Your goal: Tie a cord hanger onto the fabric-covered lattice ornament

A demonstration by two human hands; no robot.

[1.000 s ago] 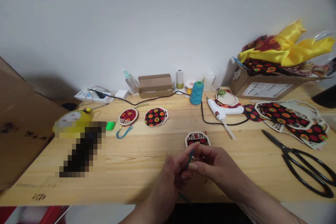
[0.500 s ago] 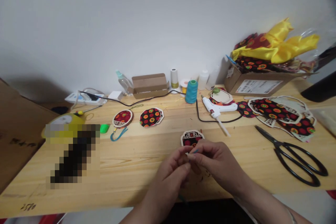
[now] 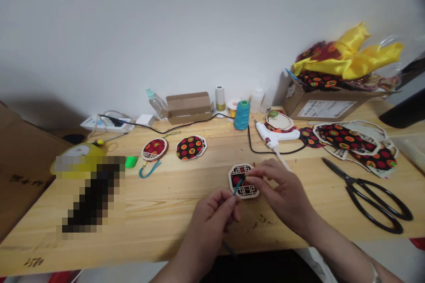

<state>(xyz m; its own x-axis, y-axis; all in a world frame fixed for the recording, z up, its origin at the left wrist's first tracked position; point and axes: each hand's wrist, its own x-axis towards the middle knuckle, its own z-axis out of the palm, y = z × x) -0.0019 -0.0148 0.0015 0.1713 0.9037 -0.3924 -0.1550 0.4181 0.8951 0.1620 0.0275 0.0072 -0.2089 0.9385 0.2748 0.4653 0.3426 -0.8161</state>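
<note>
My left hand (image 3: pixel 217 212) is closed on a teal cord (image 3: pixel 237 187), whose short end sticks up between thumb and forefinger. More of the cord hangs below that hand over the table's front edge. My right hand (image 3: pixel 282 190) is pinched just above and right of the cord end; anything between its fingertips is too small to name. Behind both hands an octagonal ornament (image 3: pixel 248 191) with a pale lattice frame and dark red patterned fabric lies flat on the table. The right fingers hide part of its right side.
Black scissors (image 3: pixel 353 181) lie at right. A white glue gun (image 3: pixel 274 136) with a black cable sits beyond my hands, beside a teal thread spool (image 3: pixel 242 116). Two ornaments, one round (image 3: pixel 155 148) and one octagonal (image 3: pixel 191 147), lie left. A cardboard box (image 3: pixel 327 105) holds fabric at back right.
My hands have moved apart, the right one up and to the right. The cord end and more of the octagonal ornament now show between them.
</note>
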